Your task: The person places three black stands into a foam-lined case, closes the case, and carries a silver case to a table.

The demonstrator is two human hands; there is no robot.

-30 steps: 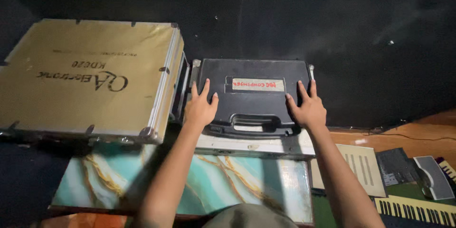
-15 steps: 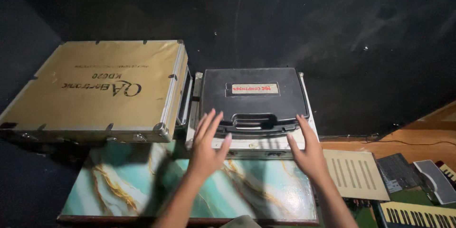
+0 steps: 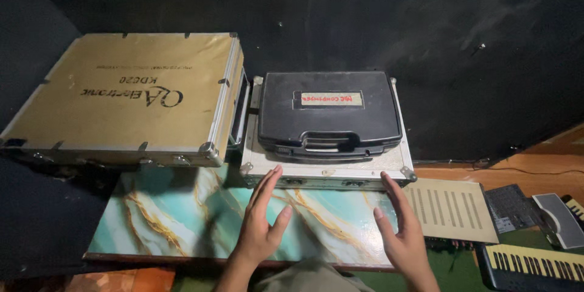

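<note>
Left hand [image 3: 260,225] and right hand [image 3: 401,231] both wide, fingers spread, palms facing, holding nothing, above the marbled teal counter [image 3: 164,219]. Just beyond them, black plastic case [image 3: 328,112] shut, flat atop a silver flight case [image 3: 328,170]. Gold flight case [image 3: 128,97] beside on left. Keyboard [image 3: 535,264] lower right.

Dim scene lit from near the camera; the gold case [image 3: 128,94] and marbled tabletop [image 3: 182,219] catch soft glare, the black backdrop [image 3: 426,24] swallows detail, edges perhaps slightly soft
</note>
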